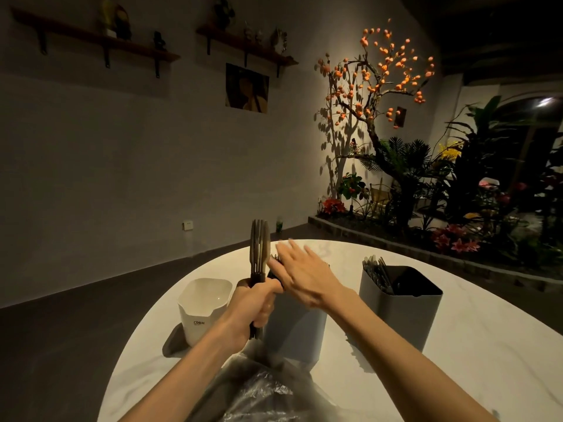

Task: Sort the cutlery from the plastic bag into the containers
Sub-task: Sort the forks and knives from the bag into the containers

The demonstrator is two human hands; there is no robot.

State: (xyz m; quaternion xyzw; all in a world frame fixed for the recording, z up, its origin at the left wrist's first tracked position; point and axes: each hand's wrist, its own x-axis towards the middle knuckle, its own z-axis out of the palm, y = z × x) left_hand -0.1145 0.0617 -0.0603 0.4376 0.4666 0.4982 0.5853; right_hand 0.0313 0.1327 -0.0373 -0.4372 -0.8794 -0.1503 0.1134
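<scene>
My left hand [259, 303] has its fingers [268, 312] curled tight round a bundle of knives [260, 251], held upright with blades pointing up. My right hand [304, 277] is flat, fingers spread wide and holding nothing, hovering over the middle grey container [294, 330]. Left of that stands a white container [203, 309]; to the right, another grey container [399, 309] with cutlery [375, 274] in it. The plastic bag [265, 388] lies crumpled on the near counter [472, 345].
</scene>
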